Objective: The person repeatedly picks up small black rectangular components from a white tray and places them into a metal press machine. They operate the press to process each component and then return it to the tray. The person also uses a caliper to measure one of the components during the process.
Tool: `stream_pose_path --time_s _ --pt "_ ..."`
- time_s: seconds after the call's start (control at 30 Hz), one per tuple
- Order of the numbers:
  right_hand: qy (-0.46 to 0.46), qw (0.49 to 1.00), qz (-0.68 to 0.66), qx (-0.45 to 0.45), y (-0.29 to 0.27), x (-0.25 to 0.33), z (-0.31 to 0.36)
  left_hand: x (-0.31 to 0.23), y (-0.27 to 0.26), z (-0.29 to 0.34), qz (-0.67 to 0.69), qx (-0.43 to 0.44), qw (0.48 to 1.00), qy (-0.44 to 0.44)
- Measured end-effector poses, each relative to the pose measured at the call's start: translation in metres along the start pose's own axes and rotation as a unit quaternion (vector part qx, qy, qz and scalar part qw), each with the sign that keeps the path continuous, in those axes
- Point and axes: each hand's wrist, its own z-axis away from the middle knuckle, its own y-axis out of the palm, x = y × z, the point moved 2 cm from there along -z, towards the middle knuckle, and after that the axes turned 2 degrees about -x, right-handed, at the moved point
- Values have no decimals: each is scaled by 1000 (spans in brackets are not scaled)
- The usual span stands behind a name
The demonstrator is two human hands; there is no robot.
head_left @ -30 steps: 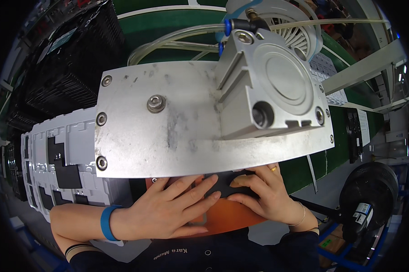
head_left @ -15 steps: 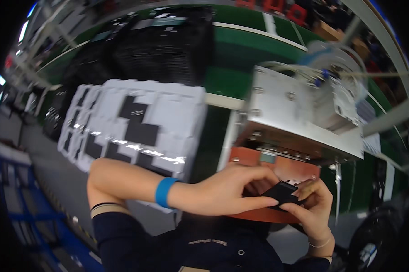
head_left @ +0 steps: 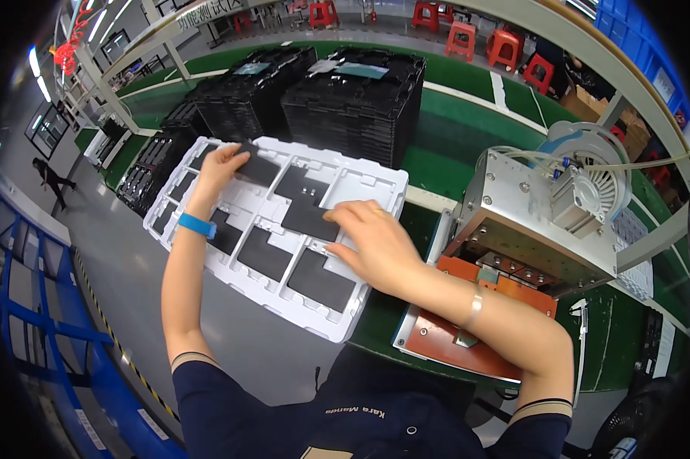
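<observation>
Left hand (head_left: 219,170) and right hand (head_left: 379,243) moved to white tray (head_left: 360,187); right fingers spread, dark plate (head_left: 308,218) leftward; left pinch unclear.

The tray (head_left: 284,301) of parts (head_left: 322,281) lies left of the machine (head_left: 506,206), before stacked crates (head_left: 353,107).

Red stools (head_left: 503,47) at the back, blue rack (head_left: 85,334) at lower left
</observation>
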Motion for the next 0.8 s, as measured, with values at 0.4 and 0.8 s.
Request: stream_pose_path --time_s 0.4,0.8 --pt "81 996 -23 -39 18 -11 -21 -54 49 43 -242 70 949 188" --pt "92 987 -82 -103 -129 39 92 -92 29 48 -61 -53 949 303"
